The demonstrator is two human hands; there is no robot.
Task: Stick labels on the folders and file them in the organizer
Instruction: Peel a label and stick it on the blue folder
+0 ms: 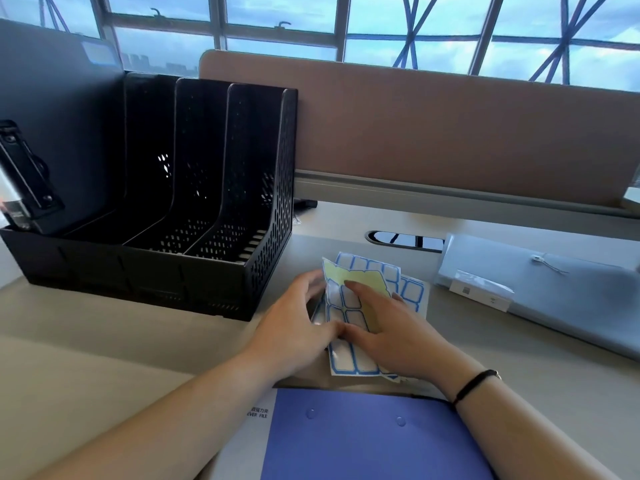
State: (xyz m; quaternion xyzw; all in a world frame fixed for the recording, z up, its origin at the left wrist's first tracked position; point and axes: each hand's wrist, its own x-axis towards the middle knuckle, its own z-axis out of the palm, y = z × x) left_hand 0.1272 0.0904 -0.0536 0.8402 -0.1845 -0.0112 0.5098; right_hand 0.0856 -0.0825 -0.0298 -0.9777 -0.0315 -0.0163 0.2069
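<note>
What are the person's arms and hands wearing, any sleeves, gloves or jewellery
Both forearms are bare, with no sleeves in view and no gloves. The left hand shows nothing on its wrist. The right hand has a thin black band around its wrist.

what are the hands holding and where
Left hand grips the label sheets at their left edge; right hand presses flat fingers on top.
</note>
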